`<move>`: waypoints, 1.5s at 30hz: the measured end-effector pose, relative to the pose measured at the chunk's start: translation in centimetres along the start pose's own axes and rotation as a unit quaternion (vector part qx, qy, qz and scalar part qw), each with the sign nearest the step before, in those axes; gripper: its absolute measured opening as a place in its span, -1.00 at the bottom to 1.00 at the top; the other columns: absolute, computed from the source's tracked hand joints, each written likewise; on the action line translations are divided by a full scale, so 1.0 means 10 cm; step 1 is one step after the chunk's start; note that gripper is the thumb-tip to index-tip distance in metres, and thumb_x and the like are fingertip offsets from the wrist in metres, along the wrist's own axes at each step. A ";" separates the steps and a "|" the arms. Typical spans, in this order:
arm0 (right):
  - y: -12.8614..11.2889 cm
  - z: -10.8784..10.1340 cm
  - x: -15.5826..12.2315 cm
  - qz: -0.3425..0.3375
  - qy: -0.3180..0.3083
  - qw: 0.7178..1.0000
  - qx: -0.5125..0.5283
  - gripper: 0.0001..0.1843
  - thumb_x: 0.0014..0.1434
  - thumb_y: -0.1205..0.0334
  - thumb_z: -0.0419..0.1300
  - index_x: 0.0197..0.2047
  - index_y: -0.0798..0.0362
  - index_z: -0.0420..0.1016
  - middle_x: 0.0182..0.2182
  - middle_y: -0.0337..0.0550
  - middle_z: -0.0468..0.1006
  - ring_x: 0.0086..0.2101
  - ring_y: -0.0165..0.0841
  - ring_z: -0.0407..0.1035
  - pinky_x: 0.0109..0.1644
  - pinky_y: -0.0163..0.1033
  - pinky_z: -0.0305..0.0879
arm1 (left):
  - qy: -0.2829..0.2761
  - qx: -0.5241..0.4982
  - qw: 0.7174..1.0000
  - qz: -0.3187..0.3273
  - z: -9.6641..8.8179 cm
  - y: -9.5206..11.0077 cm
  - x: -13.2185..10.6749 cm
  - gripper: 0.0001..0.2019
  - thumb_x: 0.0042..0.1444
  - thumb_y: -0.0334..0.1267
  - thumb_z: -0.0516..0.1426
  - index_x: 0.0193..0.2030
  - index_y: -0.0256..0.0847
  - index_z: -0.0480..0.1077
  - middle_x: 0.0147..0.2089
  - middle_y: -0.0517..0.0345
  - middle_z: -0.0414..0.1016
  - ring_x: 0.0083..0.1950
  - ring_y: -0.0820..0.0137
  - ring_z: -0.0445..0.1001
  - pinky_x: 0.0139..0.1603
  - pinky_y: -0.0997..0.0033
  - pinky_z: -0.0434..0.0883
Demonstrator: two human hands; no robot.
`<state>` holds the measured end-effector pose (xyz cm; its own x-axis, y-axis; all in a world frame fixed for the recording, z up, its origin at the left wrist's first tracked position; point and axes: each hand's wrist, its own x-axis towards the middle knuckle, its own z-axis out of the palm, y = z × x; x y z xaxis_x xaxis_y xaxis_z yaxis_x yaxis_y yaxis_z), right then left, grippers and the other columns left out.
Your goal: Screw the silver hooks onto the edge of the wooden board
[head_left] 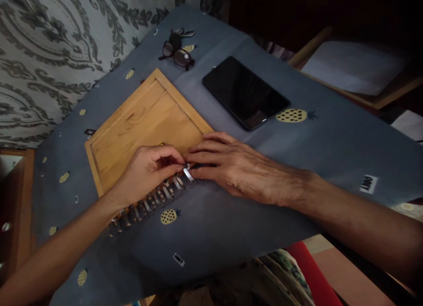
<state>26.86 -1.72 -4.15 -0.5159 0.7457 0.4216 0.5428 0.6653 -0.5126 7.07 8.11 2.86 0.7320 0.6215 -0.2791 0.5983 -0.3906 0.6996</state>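
A row of several small metal clips (150, 203) lies along the near edge of a wooden tray (142, 121) on a blue-grey cloth with pineapple prints (297, 156). My left hand (148, 171) is closed in a pinch on the last clip (188, 171) at the right end of the row. My right hand (238, 167) lies beside it with fingers together, fingertips touching that same clip and pressing on the tray's corner.
A black tablet (244, 92) lies beyond the tray on the cloth. Dark-framed glasses (176, 54) and a small dark object sit near the far edge. A patterned grey fabric (49, 46) covers the left. A wooden frame with white paper (357, 68) stands at the right.
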 end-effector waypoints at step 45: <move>0.00 -0.01 0.01 0.004 -0.003 1.000 0.008 -0.58 0.21 0.51 0.08 0.06 0.03 0.54 0.11 -0.02 0.56 0.16 -0.17 0.32 0.34 0.17 0.07 | 0.039 0.120 0.986 0.106 0.04 0.01 -0.05 -0.90 0.15 -0.43 0.21 -0.38 -0.22 0.50 -0.41 0.27 0.57 -0.39 0.56 0.47 -0.32 0.59 0.34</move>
<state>26.91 -1.67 -4.05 -0.5157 0.7502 0.4138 0.5365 0.6593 -0.5268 6.86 7.48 2.82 0.8278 0.5546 -0.0847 0.5006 -0.6619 0.5579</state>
